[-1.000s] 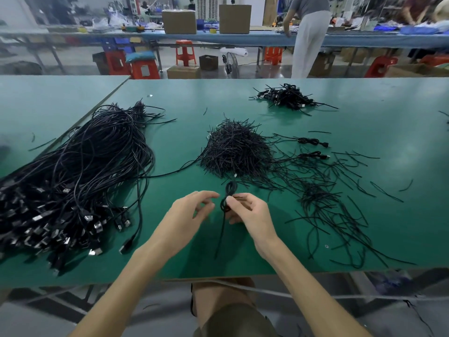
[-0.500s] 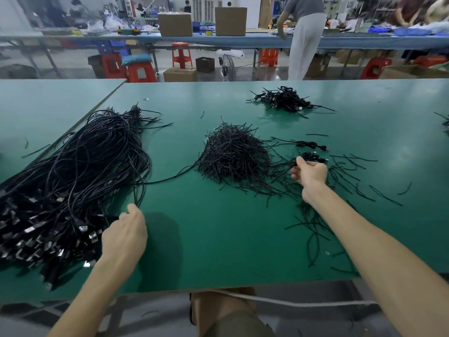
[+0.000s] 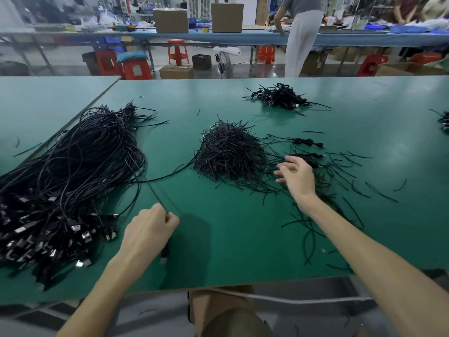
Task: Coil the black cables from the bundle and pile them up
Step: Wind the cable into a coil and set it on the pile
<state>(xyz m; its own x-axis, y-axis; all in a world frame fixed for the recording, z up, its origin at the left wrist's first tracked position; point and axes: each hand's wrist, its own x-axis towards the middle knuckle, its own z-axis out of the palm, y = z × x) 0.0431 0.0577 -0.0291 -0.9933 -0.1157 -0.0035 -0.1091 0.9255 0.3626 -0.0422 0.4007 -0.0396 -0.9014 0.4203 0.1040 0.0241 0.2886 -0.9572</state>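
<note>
Gripping one black cable (image 3: 153, 194) in my clenched left hand (image 3: 149, 229), I hold it taut from the bundle (image 3: 73, 171) at the left of the green table (image 3: 218, 239). My right hand (image 3: 295, 177) hovers released, fingers spread, beside the heap of twist ties (image 3: 230, 154). A pile of coiled cables (image 3: 279, 97) sits far back.

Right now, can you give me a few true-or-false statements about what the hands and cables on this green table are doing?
1. The left hand grips one cable that runs from the big bundle. True.
2. The right hand holds a coiled cable. False: it is open and holds nothing.
3. A heap of short ties lies on the green table. True.
4. The big bundle sits to the person's right. False: it lies on the left.
</note>
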